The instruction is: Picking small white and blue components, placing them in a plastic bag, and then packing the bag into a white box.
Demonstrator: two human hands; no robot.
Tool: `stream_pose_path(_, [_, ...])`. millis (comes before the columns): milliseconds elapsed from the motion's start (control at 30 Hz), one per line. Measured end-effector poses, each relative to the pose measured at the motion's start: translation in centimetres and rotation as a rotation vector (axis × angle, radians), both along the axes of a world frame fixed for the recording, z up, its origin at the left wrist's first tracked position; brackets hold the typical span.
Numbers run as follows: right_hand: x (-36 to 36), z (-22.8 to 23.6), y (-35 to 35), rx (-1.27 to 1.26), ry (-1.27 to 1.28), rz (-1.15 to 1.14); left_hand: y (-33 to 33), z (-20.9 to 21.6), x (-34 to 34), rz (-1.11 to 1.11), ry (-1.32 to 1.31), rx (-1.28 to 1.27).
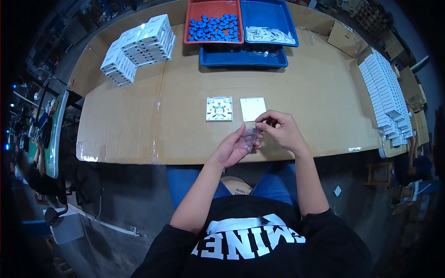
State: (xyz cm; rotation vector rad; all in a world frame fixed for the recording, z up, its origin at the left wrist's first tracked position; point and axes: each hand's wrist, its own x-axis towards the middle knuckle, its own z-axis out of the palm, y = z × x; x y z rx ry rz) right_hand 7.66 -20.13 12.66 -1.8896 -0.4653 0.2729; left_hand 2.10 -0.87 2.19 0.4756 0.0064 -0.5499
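Observation:
A small clear plastic bag (249,139) rests in my left hand (233,147), its thumb and fingers closed around it near the table's front edge. Just above the bag's upper edge, my right hand (281,130) pinches with thumb and forefinger; what lies between those fingertips is too small to tell. Beyond my hands, a white square plastic box base (219,109) lies with its moulded inside facing up. To its right is a flat white square cover (252,109), close to my right fingers.
A red tray (189,28) of blue pieces and a blue tray (289,23) of white strips stand at the back, above another blue tray (222,61). White boxes are stacked at the left (139,44) and right (382,95). Other people sit at both sides.

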Motion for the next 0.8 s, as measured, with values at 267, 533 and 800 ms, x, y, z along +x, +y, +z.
stream_pose_path(267, [1.2,0.5,-0.2,-0.108,-0.101,0.364,-0.1,0.3,-0.5,-0.006,-0.065,0.021])
stream_pose_path(533, [1.6,0.3,0.3,-0.180,0.265,0.461,0.0,0.3,-0.5,-0.020,-0.087,0.038])
stream_pose_path(800, [0.8,2.3,1.9,-0.248,0.066,0.440,0.4,-0.3,-0.9,0.014,-0.066,-0.008])
